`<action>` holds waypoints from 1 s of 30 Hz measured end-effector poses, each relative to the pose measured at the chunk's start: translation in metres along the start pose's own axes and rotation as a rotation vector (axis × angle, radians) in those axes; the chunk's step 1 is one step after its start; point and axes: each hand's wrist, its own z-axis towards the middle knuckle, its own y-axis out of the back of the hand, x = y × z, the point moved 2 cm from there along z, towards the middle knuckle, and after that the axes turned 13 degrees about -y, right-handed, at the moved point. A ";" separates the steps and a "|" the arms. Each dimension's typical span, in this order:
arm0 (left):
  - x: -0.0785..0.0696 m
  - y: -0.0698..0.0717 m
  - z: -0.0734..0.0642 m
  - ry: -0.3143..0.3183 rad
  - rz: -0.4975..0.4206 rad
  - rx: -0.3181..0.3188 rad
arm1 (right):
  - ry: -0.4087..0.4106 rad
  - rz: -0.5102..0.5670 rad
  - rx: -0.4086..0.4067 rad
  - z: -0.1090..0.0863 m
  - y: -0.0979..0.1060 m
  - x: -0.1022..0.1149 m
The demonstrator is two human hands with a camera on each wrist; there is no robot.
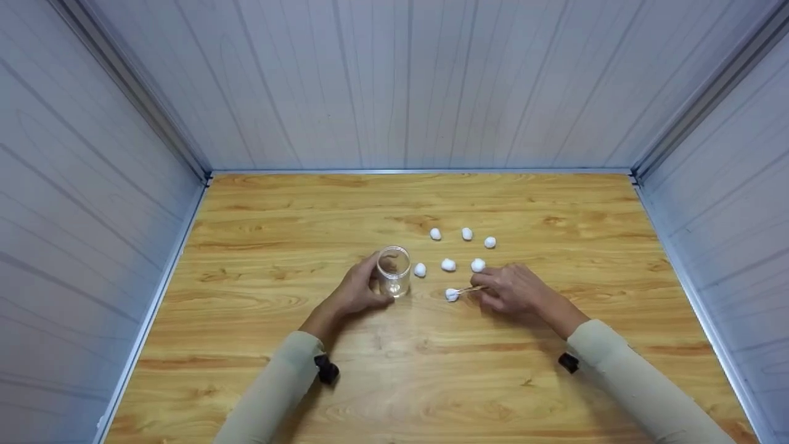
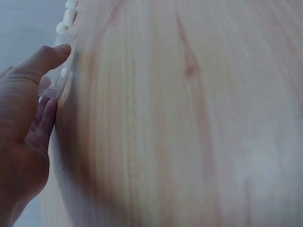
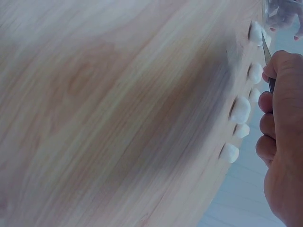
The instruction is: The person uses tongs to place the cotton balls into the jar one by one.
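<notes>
In the head view my left hand (image 1: 357, 288) curls round a clear jar (image 1: 394, 285), which stands upright with its mouth up. The left wrist view shows the thumb along the jar's side (image 2: 63, 78) and fingers behind it. My right hand (image 1: 515, 288) grips metal tweezers (image 1: 471, 288), whose tips meet a white cotton ball (image 1: 452, 295) to the right of the jar. In the right wrist view the tweezers (image 3: 267, 52) point away from the curled fingers. Whether the ball is lifted off the table, I cannot tell.
Several more cotton balls lie loosely beyond the hands, among them one beside the jar (image 1: 420, 270) and one by the right fingers (image 1: 478, 265). The wood-grain table (image 1: 394, 382) is bounded by pale panel walls (image 1: 370, 86) at the back and both sides.
</notes>
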 end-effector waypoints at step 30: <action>0.006 0.000 0.000 -0.022 0.005 0.021 | 0.034 0.014 -0.080 0.009 0.014 -0.003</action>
